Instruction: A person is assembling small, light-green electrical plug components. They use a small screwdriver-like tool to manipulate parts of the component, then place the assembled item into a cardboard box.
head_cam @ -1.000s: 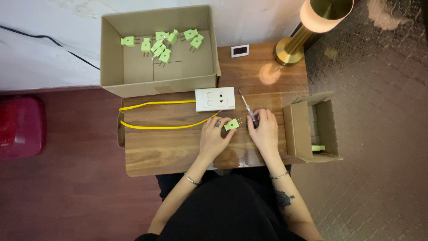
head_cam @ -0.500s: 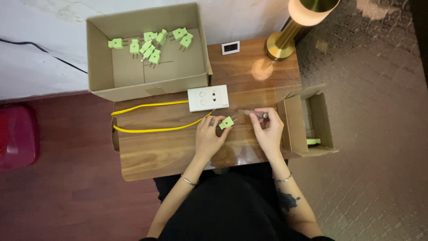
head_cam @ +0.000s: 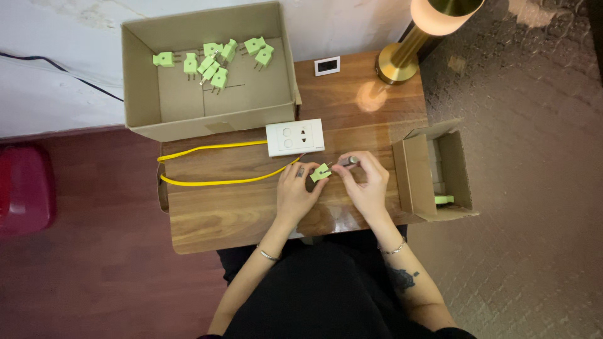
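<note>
Wooden tabletop [head_cam: 239, 213], same layout as before: white socket [head_cam: 295, 137] with yellow cable [head_cam: 213, 182]. Left hand [head_cam: 298, 191] still pinching green plug [head_cam: 320, 172]; right hand [head_cam: 367, 182] now closer, gripping small tool [head_cam: 347, 161] against it. Spare plugs in cardboard box [head_cam: 188, 119].

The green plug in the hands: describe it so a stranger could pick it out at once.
Start at the white socket plate in the middle of the wooden table. Just below its right end, the left hand and the right hand meet around one light green plug. Every other green plug lies in a cardboard box.
</note>
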